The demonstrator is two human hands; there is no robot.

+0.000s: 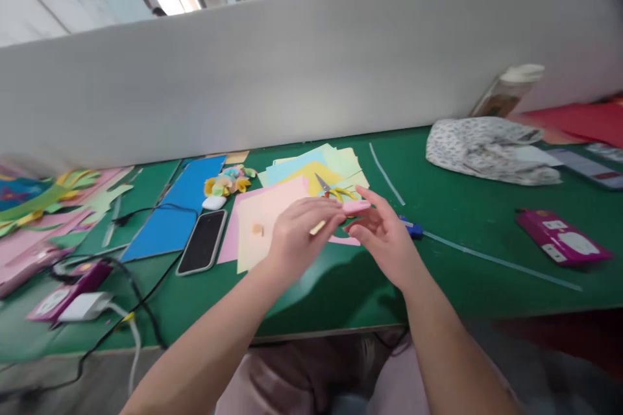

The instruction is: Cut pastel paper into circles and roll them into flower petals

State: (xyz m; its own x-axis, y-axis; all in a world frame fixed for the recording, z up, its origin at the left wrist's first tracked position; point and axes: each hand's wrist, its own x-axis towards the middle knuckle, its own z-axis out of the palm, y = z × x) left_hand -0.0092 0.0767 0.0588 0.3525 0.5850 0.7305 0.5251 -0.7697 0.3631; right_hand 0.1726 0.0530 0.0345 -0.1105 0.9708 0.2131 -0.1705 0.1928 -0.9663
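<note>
Both hands meet above the front of the green table [467,220]. My left hand [299,230] has its fingers curled round a thin pale stick [318,227] and touches a small rolled pink paper piece [357,207]. My right hand [384,233] pinches that pink piece between thumb and fingers. Just behind the hands lie yellow-handled scissors [333,190] on a fan of pastel paper sheets [316,165]. A pink and cream sheet [263,217] lies under my left hand.
A black phone [202,241], a blue sheet [182,207] and small paper flowers [228,180] lie to the left. Cables, a white charger [85,306] and pink boxes [562,238] sit nearby. A patterned cloth [487,149] and bottle [509,91] stand right. A grey partition [292,71] backs the table.
</note>
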